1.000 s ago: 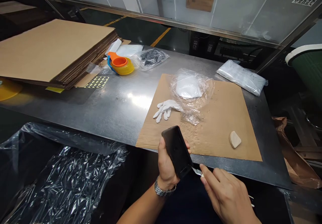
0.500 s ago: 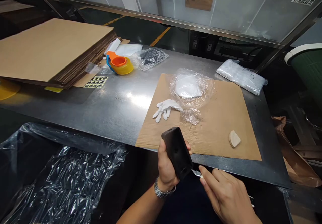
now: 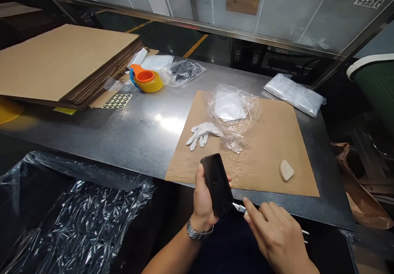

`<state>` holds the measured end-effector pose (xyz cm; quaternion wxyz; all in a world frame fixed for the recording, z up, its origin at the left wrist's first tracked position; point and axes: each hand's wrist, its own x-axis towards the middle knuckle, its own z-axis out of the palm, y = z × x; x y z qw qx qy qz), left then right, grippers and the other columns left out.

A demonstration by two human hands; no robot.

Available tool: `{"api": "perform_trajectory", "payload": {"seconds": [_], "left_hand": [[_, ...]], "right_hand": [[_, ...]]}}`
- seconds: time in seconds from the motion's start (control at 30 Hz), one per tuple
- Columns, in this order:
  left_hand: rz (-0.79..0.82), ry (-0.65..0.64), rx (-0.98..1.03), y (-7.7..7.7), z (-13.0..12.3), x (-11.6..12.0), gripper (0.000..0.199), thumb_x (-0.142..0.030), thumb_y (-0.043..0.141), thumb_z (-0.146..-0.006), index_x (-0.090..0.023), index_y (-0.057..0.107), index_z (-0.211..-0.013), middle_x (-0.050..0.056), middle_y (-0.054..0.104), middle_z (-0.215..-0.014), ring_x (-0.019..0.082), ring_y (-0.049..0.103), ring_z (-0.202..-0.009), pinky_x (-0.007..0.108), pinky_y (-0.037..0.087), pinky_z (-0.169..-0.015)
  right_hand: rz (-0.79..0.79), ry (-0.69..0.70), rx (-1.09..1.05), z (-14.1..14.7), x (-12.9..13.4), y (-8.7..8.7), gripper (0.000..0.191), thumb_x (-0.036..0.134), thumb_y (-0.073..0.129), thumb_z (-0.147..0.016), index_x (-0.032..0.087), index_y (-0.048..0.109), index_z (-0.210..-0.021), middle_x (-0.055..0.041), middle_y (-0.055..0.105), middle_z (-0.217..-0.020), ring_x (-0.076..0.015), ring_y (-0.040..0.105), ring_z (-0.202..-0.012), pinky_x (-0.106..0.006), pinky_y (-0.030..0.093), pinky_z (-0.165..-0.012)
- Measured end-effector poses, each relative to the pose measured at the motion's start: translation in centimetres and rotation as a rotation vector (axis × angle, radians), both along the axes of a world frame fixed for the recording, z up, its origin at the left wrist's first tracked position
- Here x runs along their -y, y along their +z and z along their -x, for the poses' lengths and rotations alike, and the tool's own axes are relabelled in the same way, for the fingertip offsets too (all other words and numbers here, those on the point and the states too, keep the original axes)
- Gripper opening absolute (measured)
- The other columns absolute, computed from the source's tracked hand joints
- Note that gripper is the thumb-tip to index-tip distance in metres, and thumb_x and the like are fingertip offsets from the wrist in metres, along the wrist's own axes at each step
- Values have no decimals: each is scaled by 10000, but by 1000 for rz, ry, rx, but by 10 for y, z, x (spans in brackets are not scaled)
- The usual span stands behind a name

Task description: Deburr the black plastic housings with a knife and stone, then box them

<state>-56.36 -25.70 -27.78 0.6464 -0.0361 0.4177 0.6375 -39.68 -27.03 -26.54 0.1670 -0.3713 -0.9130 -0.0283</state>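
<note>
My left hand is wrapped round a black rectangular plastic case, tilted with its hollow side facing me. In my right hand is a craft knife, pinched between thumb and fingers. Its blade tip meets the lower right edge of the case; whether it cuts in, I cannot tell. Beyond my hands a white glove lies on a flat cardboard sheet. Beside it rests a clear plastic bag with white material inside. A small beige wedge-shaped block sits at the sheet's right.
On the metal table, a stack of cardboard stands at the left. Near it are orange and yellow scoops, a sticker sheet and a bag of dark pieces. Black plastic film lies lower left; a white packet far right.
The black case has turned slightly in my left hand, its hollow face now more toward me. The knife blade has shifted a little up and left along its edge.
</note>
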Motion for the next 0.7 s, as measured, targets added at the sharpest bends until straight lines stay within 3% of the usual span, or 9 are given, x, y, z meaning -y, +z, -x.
{"api": "perform_trajectory", "payload": {"seconds": [0.13,0.33,0.47,0.57,0.7], "left_hand": [[36,-43,53,-1,3,-1,596,-534,282,-897,-96,614,-665,69,581,-625,119,527,-480,183,437,-396],[51,-64,117,-1,4,-3,570,-524,282,-903,-102,621,-725,69,587,-626,124,533,-477,189,439,-409],[55,-131,147,-1,2,-3,574,-535,280,-899,-99,625,-757,77,587,-621,130,540,-484,186,432,-420],[76,-188,163,-2,-1,-3,568,-538,296,-894,-95,623,-758,81,588,-617,133,542,-486,186,431,-427],[94,-164,193,-4,-4,-4,565,-536,293,-895,-96,622,-762,82,591,-615,136,549,-486,187,433,-426]], "right_hand": [[88,-39,-73,-4,-4,-3,280,225,428,-925,140,595,-1134,-8,504,-612,-134,456,-558,-275,313,-549],[551,-29,-324,-2,-2,-6,246,228,433,-924,171,533,-1141,-34,612,-814,-137,563,-683,-242,413,-607],[782,81,-466,4,-6,-4,216,226,523,-877,202,571,-1086,-2,599,-733,-116,539,-594,-224,412,-544],[718,221,-469,10,-10,-6,219,118,480,-867,176,613,-1031,-12,591,-671,-119,533,-573,-233,396,-519],[312,302,-454,18,-7,-14,268,29,422,-834,84,589,-1037,-74,618,-675,-151,528,-571,-270,380,-495]]}}
